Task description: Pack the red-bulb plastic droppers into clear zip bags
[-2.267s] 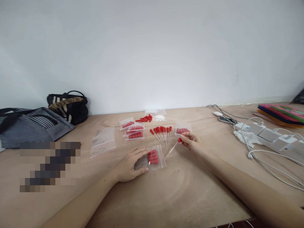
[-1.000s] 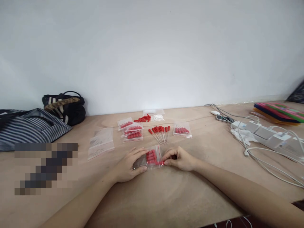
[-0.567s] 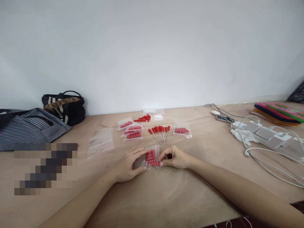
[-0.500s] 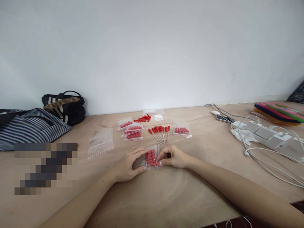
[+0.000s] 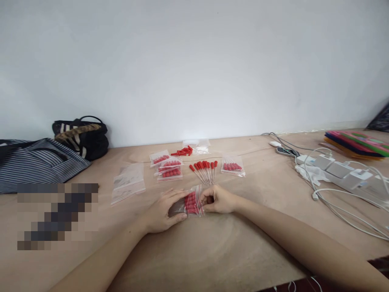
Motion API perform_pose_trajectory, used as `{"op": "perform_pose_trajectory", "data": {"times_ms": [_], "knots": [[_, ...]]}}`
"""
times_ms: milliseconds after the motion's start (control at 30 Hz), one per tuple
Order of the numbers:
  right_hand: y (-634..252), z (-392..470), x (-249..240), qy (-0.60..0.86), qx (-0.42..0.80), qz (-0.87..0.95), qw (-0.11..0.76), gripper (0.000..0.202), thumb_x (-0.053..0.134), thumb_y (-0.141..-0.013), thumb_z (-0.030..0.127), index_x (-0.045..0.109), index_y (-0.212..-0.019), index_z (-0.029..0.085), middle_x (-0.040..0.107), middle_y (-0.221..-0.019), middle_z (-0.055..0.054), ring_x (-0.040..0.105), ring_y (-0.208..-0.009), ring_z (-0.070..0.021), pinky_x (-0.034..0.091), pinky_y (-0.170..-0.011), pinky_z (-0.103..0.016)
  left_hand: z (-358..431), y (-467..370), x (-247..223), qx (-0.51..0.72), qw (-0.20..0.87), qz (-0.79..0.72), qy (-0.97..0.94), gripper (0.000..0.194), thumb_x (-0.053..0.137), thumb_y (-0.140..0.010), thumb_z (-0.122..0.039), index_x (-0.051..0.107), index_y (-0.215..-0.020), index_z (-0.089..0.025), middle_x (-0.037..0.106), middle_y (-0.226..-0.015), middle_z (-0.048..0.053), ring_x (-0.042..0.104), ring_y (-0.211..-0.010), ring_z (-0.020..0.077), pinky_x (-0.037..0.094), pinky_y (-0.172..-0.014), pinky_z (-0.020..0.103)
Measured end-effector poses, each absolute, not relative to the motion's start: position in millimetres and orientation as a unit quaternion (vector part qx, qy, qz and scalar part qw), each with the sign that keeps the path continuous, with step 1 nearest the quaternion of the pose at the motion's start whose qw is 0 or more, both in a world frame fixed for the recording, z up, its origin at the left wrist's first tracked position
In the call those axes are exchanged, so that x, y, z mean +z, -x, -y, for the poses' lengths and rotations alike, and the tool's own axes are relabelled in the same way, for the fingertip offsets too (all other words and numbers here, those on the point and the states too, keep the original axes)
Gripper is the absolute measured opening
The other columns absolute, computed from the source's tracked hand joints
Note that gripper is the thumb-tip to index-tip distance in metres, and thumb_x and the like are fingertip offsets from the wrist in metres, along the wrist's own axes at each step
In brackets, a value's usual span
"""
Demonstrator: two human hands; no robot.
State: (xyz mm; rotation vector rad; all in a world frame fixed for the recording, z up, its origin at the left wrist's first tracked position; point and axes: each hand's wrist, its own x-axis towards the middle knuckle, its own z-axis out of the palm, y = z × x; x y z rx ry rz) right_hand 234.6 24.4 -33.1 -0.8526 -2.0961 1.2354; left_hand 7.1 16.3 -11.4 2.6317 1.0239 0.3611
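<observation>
A clear zip-lock bag (image 5: 191, 203) with several red-bulbed droppers in it lies on the table between my hands. Spread over its left end, my left hand (image 5: 165, 211) rests with thumb and fingers apart, touching the plastic. My right hand (image 5: 219, 199) pinches the bag's right edge, by the zip strip, between thumb and curled fingers. Just beyond are loose droppers (image 5: 206, 168) with red bulbs and thin clear stems, fanned out. Filled bags (image 5: 170, 172) overlap behind my left hand, and another filled bag (image 5: 232, 167) lies to the right of the loose droppers.
Empty zip bags (image 5: 129, 182) lie at left; more clear bags (image 5: 200, 146) and loose red bulbs (image 5: 182, 151) sit near the wall. A striped bag (image 5: 39, 164) and a black bag (image 5: 88, 138) stand far left. Chargers on a power strip (image 5: 343, 170), cables and colourful folders (image 5: 355, 144) occupy the right.
The droppers in the bag have shifted slightly left, and my right hand has moved slightly left along with the bag's edge. My left hand stays nearly in place.
</observation>
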Motion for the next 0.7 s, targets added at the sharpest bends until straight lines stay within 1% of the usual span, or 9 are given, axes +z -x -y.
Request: {"op": "perform_pose_trajectory", "data": {"times_ms": [100, 200, 333, 467, 600, 700], "knots": [[-235, -28, -32, 0.300, 0.463, 0.795, 0.254, 0.011, 0.063, -0.065, 0.022, 0.063, -0.072, 0.014, 0.053, -0.056, 0.004, 0.042, -0.047, -0.0046, 0.034, -0.045, -0.017, -16, -6, -11, 0.120, 0.147, -0.360, -0.914, 0.053, 0.052, -0.077, -0.036, 0.035, -0.126, -0.023, 0.044, -0.128, 0.006, 0.037, -0.119, 0.0252, 0.024, -0.100, 0.048], [-233, -29, -37, 0.334, 0.437, 0.790, 0.269, 0.014, 0.065, -0.062, 0.025, 0.062, -0.069, 0.014, 0.053, -0.055, 0.003, 0.044, -0.048, -0.0054, 0.035, -0.047, -0.017, -17, -6, -11, 0.129, 0.145, -0.354, -0.915, 0.053, 0.052, -0.077, -0.037, 0.035, -0.126, -0.025, 0.045, -0.127, 0.005, 0.038, -0.118, 0.0244, 0.024, -0.101, 0.046], [-228, -26, -41, 0.408, 0.376, 0.784, 0.279, 0.022, 0.067, -0.061, 0.035, 0.061, -0.065, 0.014, 0.051, -0.050, 0.004, 0.043, -0.045, -0.0054, 0.033, -0.046, -0.018, -17, -7, -10, 0.138, 0.139, -0.362, -0.911, 0.053, 0.053, -0.076, -0.040, 0.039, -0.124, -0.024, 0.047, -0.124, 0.006, 0.040, -0.116, 0.0250, 0.025, -0.100, 0.047], [-221, -18, -33, 0.423, 0.283, 0.819, 0.266, 0.023, 0.064, -0.063, 0.041, 0.062, -0.066, 0.018, 0.050, -0.048, 0.006, 0.042, -0.045, -0.0050, 0.029, -0.047, -0.018, -16, -8, -8, 0.140, 0.140, -0.369, -0.908, 0.052, 0.056, -0.073, -0.037, 0.042, -0.121, -0.023, 0.050, -0.122, 0.007, 0.043, -0.114, 0.0257, 0.027, -0.098, 0.048], [-214, -9, -27, 0.460, 0.194, 0.823, 0.271, 0.028, 0.065, -0.061, 0.046, 0.057, -0.061, 0.019, 0.052, -0.053, 0.006, 0.042, -0.048, -0.0060, 0.024, -0.047, -0.019, -16, -10, -8, 0.156, 0.144, -0.360, -0.908, 0.052, 0.058, -0.071, -0.041, 0.045, -0.119, -0.022, 0.053, -0.119, 0.007, 0.044, -0.112, 0.0270, 0.033, -0.094, 0.047], [-216, -6, -29, 0.463, 0.196, 0.823, 0.263, 0.033, 0.065, -0.059, 0.048, 0.051, -0.055, 0.018, 0.050, -0.052, 0.006, 0.040, -0.048, -0.0059, 0.022, -0.046, -0.020, -14, -12, -8, 0.157, 0.157, -0.325, -0.919, 0.057, 0.061, -0.068, -0.045, 0.046, -0.118, -0.022, 0.054, -0.118, 0.007, 0.045, -0.112, 0.0267, 0.034, -0.094, 0.044]]}}
